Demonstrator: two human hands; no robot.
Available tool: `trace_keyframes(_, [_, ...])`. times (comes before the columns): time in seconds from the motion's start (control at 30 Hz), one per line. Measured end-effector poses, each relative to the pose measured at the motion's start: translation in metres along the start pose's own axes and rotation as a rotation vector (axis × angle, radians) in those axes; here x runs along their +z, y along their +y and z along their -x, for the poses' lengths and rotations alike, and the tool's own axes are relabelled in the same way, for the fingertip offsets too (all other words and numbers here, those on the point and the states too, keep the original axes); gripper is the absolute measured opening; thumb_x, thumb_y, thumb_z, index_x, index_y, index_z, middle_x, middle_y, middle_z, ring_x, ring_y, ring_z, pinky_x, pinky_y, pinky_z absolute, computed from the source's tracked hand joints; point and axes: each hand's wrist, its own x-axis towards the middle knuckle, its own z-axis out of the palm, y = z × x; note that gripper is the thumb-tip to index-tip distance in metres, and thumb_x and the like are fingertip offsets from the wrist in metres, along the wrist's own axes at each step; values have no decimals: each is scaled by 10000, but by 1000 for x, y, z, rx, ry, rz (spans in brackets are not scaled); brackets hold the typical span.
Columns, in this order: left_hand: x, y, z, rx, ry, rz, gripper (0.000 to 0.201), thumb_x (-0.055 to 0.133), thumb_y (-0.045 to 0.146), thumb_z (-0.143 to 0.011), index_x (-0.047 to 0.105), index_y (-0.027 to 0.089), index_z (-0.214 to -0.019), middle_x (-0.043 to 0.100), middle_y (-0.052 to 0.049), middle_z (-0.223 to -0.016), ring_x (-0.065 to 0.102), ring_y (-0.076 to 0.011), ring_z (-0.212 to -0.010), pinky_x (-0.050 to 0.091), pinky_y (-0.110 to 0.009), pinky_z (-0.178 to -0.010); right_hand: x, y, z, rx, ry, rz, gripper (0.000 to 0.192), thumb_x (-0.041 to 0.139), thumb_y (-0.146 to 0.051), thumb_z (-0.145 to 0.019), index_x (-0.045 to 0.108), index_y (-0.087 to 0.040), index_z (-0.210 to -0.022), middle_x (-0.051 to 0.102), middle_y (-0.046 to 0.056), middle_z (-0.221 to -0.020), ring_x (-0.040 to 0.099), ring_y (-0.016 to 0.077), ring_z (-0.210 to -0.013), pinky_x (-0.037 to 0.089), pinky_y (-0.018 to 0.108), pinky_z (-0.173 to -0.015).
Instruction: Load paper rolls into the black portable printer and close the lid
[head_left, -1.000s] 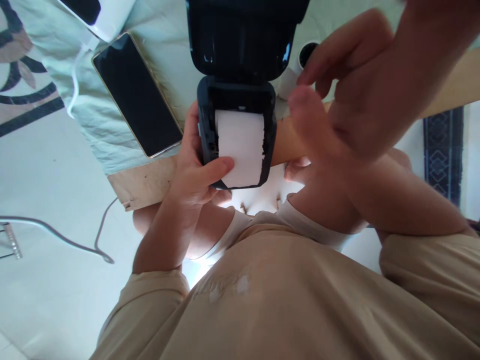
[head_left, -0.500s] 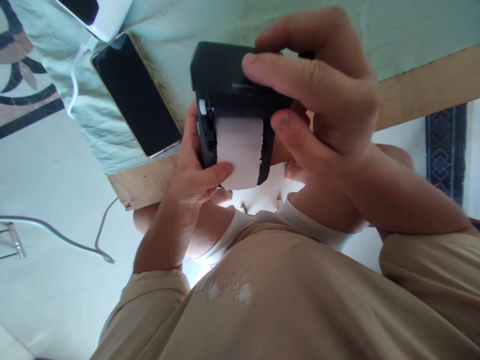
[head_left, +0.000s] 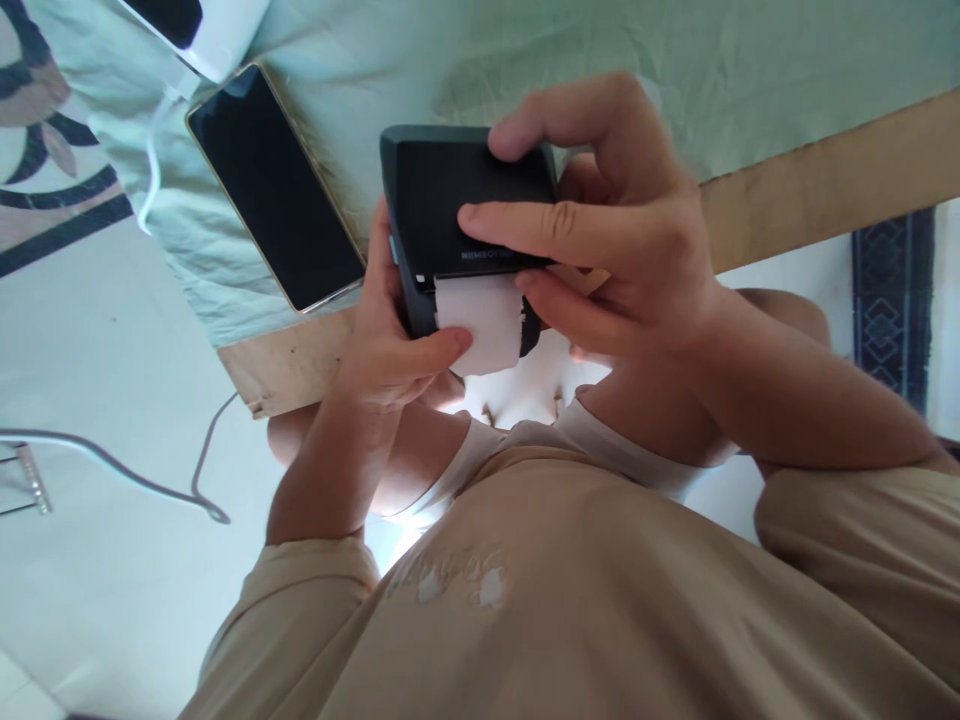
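Observation:
A small black portable receipt printer [head_left: 442, 185] is held up over the table's front edge, its lid lying down over the body. White paper [head_left: 484, 310] sticks out from under the lid's front edge. My left hand [head_left: 390, 340] is closed around the printer's left side, thumb pressing on the paper. On the lid and right side, my right hand [head_left: 622, 215] grips the printer, with two fingers lying over the lid and the thumb at the paper slot. The printer's underside is hidden.
Left of the printer, a smartphone [head_left: 274, 190] with a dark screen lies on the green cloth [head_left: 352, 60]. Beyond it stands a white device [head_left: 225, 40] with a white cable [head_left: 152, 165]. A bare wooden edge [head_left: 825, 175] borders the table; a grey cable [head_left: 112, 465] runs across the floor.
The printer's lid has swung down from raised to closed, covering the paper roll's compartment. My right hand has moved down and left with it; my left hand keeps its hold.

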Motion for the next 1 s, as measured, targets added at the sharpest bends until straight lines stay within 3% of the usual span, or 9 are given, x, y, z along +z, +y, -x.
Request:
trace_keyframes(0.1, [0,-1,-1,15,-6,-6,1316,1082,446,-573,339,291,-1648,706,-139,-1423,744,-462,-1362,720,-628,-956,2,5,1,-29,16,12,407,569,-139,-1057,727,-168,-1431,604,102,-1469,642,223,-1480,602,406,-1314])
trace_keyframes(0.27, [1,2,-4,-5,-21,-13,1324,1097,422,-564,355,286,-1651,669,-172,-1524,639,-483,-1510,683,-642,-1064,4,16,2,-137,49,52,432,567,-180,-1061,698,-181,-1473,595,85,-1481,653,228,-1470,619,388,-1285])
trace_keyframes(0.37, [1,4,-2,-14,-5,-5,1299,1093,400,-602,343,288,-1656,688,-162,-1520,673,-458,-1478,697,-616,-1055,2,12,1,-62,29,56,421,509,-201,-1092,697,-218,-1468,600,78,-1495,637,202,-1490,628,389,-1265])
trace_keyframes(0.47, [1,4,0,-23,3,11,1397,1109,404,-567,301,275,-1699,706,-160,-1487,711,-481,-1419,708,-656,-1018,-1,3,-1,55,-53,39,435,484,-192,-1095,716,-158,-1461,591,116,-1494,619,211,-1510,591,448,-1304])
trace_keyframes(0.63, [1,5,-1,-32,-6,-12,1371,1101,361,-583,303,291,-1697,676,-184,-1575,739,-459,-1372,745,-549,-911,1,7,1,3,-11,-28,418,514,-260,-1122,720,-107,-1452,579,111,-1476,623,236,-1483,552,443,-1330])
trace_keyframes(0.77, [4,7,-2,-14,-2,24,1301,1097,265,-533,391,291,-1626,688,-163,-1570,744,-437,-1367,731,-549,-981,2,11,3,-26,-2,19,406,527,-189,-1099,716,-152,-1456,581,80,-1497,626,220,-1488,586,378,-1296])
trace_keyframes(0.83, [7,8,-2,1,24,33,1191,1087,258,-542,489,302,-1572,734,-127,-1490,740,-427,-1370,729,-531,-977,-1,6,2,65,-40,42,421,516,-271,-1127,696,-165,-1492,579,86,-1522,606,203,-1514,571,388,-1319])
trace_keyframes(0.9, [11,10,-1,41,49,65,966,1082,385,-581,635,294,-1433,782,-98,-1351,760,-409,-1321,728,-501,-939,-4,0,0,225,-69,41,495,508,-416,-1146,647,-176,-1556,573,86,-1567,576,200,-1535,535,420,-1366])
trace_keyframes(1.0, [18,14,0,69,76,123,715,1036,607,-636,749,283,-1205,812,-71,-1203,804,-361,-1167,720,-462,-906,-4,-7,-3,466,-105,-160,661,564,-633,-1087,533,-276,-1642,511,24,-1683,451,245,-1642,525,383,-1376])
